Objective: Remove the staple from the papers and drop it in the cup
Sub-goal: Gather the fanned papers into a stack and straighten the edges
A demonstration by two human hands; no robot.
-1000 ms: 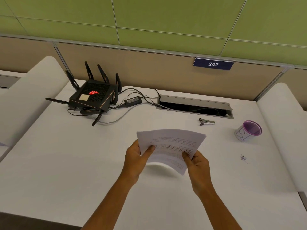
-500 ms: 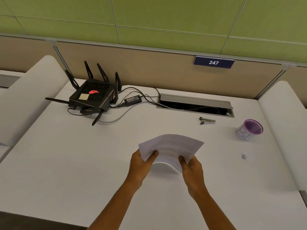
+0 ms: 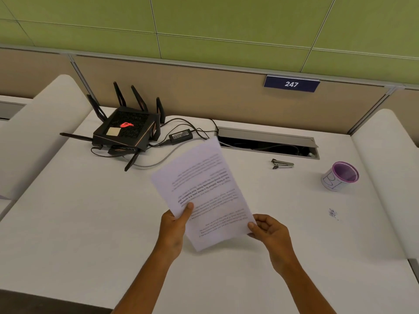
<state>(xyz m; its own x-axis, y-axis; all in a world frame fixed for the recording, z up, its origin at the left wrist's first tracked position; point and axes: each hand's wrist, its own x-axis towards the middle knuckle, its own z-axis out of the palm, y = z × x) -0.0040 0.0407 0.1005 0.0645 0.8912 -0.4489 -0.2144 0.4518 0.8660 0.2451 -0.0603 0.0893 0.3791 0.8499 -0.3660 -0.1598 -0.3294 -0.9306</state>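
White desk [image 3: 68,223] against a tan partition [image 3: 204,96], green wall panels [image 3: 226,19] above, blue "247" plate [image 3: 291,84].

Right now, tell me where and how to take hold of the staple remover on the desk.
Pinch the staple remover across its narrow sides at mid-body, coming from above. It lies flat on the desk, long axis left-right, tips splayed at its left end.

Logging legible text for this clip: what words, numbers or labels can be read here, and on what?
"247": white digits on the blue sign on the partition.
Printed lines on the papers: upside down, blurred, unreadable.
Pen marks on the cup: not legible.
Label on the power adapter: too small to read.
The router: red logo only, no words.
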